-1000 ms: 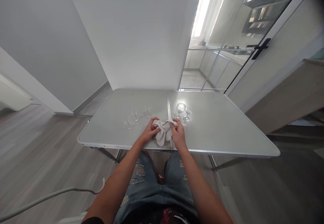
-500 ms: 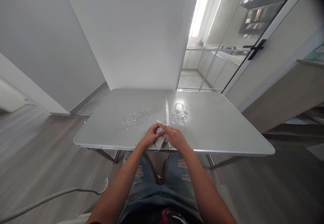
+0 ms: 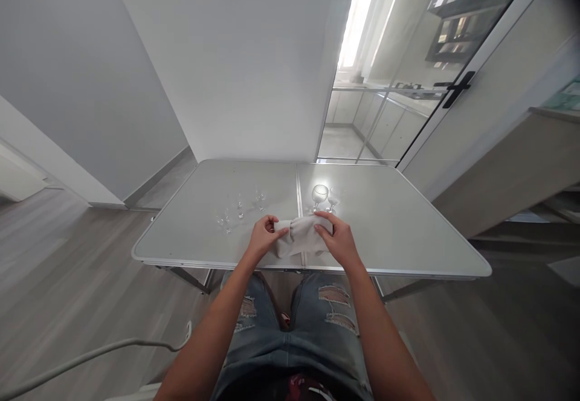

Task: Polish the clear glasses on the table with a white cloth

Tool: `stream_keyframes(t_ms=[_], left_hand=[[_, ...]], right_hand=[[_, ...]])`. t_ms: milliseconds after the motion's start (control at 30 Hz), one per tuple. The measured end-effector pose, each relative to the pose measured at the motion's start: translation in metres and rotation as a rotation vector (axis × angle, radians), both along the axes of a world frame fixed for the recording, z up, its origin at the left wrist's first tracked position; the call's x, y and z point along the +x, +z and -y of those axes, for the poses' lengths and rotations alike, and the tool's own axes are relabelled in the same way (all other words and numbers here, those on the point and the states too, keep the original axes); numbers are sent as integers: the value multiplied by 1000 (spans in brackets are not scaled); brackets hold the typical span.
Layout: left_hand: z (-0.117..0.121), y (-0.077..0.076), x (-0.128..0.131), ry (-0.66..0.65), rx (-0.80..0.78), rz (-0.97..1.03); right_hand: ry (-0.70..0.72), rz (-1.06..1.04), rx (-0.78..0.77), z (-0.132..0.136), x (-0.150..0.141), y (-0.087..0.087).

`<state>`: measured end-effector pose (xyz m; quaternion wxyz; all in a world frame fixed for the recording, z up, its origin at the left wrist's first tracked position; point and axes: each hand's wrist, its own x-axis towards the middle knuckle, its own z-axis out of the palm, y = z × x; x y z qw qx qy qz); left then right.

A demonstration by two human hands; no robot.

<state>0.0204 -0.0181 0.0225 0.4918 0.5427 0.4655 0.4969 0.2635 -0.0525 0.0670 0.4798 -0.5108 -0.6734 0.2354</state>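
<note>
In the head view, both hands are holding one pale cloth (image 3: pixel 304 238) over the near part of the table (image 3: pixel 417 232), and the cloth is spanning the metal seam strip (image 3: pixel 298 191). Its long axis is running left to right, roughly along the near edge, with a fold showing toward its left part. The left hand (image 3: pixel 261 237) is gripping the left end between thumb and curled fingers; the right hand (image 3: pixel 341 241) is holding the right part, its thumb lying over the cloth and its fingers reaching along the far side. Neither hand is spread wide, and the cloth is filling the space between them. Just beyond the cloth on the far side, a round-bowled glass (image 3: pixel 319 193) is standing upright, with a second stemmed glass (image 3: pixel 333 198) close on its right; the right hand is clearly the nearer one to both. Whether its fingertips are touching either foot, I cannot tell. Several small clear glasses (image 3: pixel 240 206) are sitting to the far left of the left hand, too faint to count surely.
</note>
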Motion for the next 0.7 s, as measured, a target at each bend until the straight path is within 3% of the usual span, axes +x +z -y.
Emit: stream_keyframes(t_ms=[233,300,400,500,633,700], left_hand=[[0,23,-23,-30,390,-542],[2,32,-30,-28,456,-578],[5,39,-32,-84,413,-426],[7,34,-17,-68,246,-271],[17,24,25,177,208,-395],[25,23,48,215,264,-458]], right_hand=[[-51,298,96,-1,34,8],[-53,338,91,-1,41,11],[-90,274,124,-3,44,11],[-248,86,90,-9,34,2],[-509,-80,-175,-15,-9,-18],[-420,-274,-274,-13,-37,-24]])
